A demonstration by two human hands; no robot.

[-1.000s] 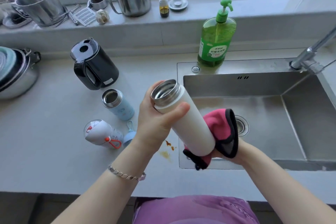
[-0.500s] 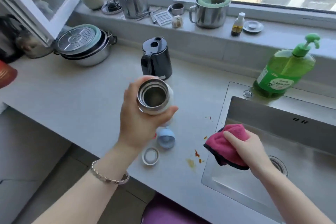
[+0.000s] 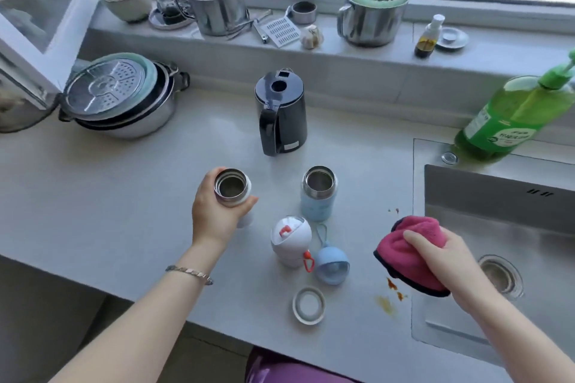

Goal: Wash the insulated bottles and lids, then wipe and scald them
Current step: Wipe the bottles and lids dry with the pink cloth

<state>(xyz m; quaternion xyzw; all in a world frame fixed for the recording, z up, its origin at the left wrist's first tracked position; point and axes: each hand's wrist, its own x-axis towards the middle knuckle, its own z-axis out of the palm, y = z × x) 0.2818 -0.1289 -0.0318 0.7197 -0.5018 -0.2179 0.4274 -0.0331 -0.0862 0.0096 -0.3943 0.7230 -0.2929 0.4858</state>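
A round white cap (image 3: 308, 305) is seen flat on the grey countertop (image 3: 109, 211), nearer than both grips and between them. Orange-brown stains (image 3: 392, 289) are spotted just left of the right hand's grip. The right hand (image 3: 448, 261) is clenched around a bunched pink cloth (image 3: 404, 255), held at the left edge of the steel sink (image 3: 497, 193). Between the two grips, a white lid with a red strap (image 3: 291, 241) and a blue lid (image 3: 332, 262) are found side by side. The left hand (image 3: 214, 218), a bracelet (image 3: 189, 273) on its wrist, is wrapped around the white insulated bottle (image 3: 232, 188), which is held upright with its mouth open; whether its base rests on the countertop cannot be told. To the right of that grip, apart from it, the blue insulated bottle (image 3: 319, 196) stands uncapped. Beyond both bottles a black electric kettle (image 3: 281, 115) is placed. Farther left of the left grip, stacked steel pots (image 3: 121, 96) are set; beyond the right grip stands a green dish-soap bottle (image 3: 513, 121).
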